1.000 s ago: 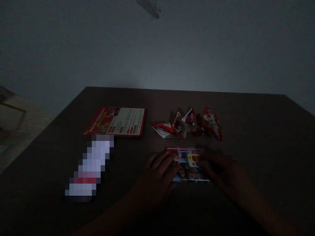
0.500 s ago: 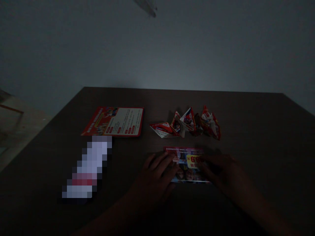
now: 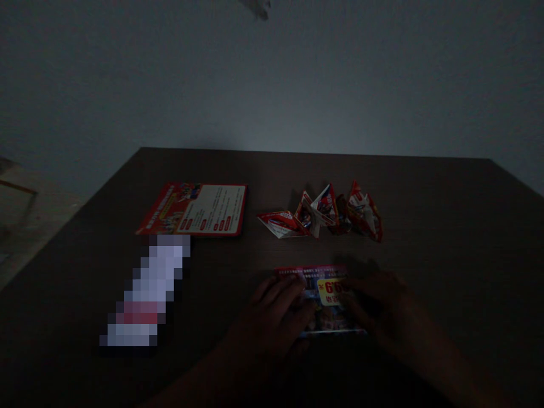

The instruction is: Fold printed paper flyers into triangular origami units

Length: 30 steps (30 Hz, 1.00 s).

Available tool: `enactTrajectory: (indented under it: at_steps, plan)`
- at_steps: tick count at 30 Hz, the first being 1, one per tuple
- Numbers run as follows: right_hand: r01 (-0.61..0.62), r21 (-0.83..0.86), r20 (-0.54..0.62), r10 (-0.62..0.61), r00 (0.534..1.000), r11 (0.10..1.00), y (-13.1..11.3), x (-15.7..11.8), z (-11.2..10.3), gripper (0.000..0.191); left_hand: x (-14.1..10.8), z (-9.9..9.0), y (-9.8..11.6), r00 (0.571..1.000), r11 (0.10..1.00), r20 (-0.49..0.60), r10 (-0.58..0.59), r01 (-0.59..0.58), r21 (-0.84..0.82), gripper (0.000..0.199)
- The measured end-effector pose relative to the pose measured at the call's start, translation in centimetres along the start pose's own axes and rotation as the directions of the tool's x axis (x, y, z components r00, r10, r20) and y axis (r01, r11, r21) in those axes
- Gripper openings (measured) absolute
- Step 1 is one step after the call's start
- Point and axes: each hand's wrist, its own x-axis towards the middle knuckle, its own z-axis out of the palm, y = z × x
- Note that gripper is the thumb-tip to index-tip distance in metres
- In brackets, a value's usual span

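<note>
A folded, colourful printed leaflet (image 3: 325, 318) with a yellow price patch lies on the dark table in front of me. My left hand (image 3: 283, 309) rests on its left part, fingers stretched out flat over the paper. At the right end, my right hand (image 3: 382, 306) closes its fingers on the leaflet's edge; the dim light hides part of the grip. Behind the leaflet stands a row of several folded red-and-white paper pieces (image 3: 325, 209), pointed and zigzag in shape.
A stack of red-and-white printed leaflets (image 3: 208, 211) lies at the left of the table (image 3: 408, 175). In front of it is a blurred-out phone-like object (image 3: 153, 283) with a lit face. A grey wall (image 3: 340, 85) rises behind the table's far edge.
The leaflet and both hands now sit slightly lower in the picture, a little nearer to me. The view has shifted slightly. The folded pieces and the stack stay in place.
</note>
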Motion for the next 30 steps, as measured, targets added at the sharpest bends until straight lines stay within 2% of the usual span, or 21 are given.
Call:
enactTrajectory:
  at_steps: [7,14,20,24,30]
  plan:
    - [0.003,-0.001,-0.026,-0.003,1.0,1.0,-0.7,0.0,-0.3,0.02,0.3,-0.1,0.0,0.998,1.0,0.063,0.025,-0.024,-0.013,0.047]
    - [0.024,-0.023,-0.058,-0.026,0.998,0.999,-0.6,0.2,-0.2,0.021,0.2,0.1,0.0,0.997,0.999,0.063,0.041,-0.041,-0.002,0.049]
    - [0.007,-0.014,-0.037,-0.007,0.999,1.0,-0.8,0.2,-0.3,0.019,0.3,-0.2,0.2,0.999,1.0,0.049,0.002,-0.002,-0.007,0.044]
    - [0.015,-0.062,-0.009,-0.015,1.0,0.998,-1.1,0.1,-0.6,0.018,0.5,-0.7,0.0,0.995,0.999,0.093,0.032,-0.029,-0.026,0.045]
    - [0.051,-0.154,-0.019,-0.055,0.998,0.987,-0.9,0.2,-0.8,0.018,0.6,-0.8,-0.1,0.996,0.999,0.075,0.04,-0.038,-0.029,0.046]
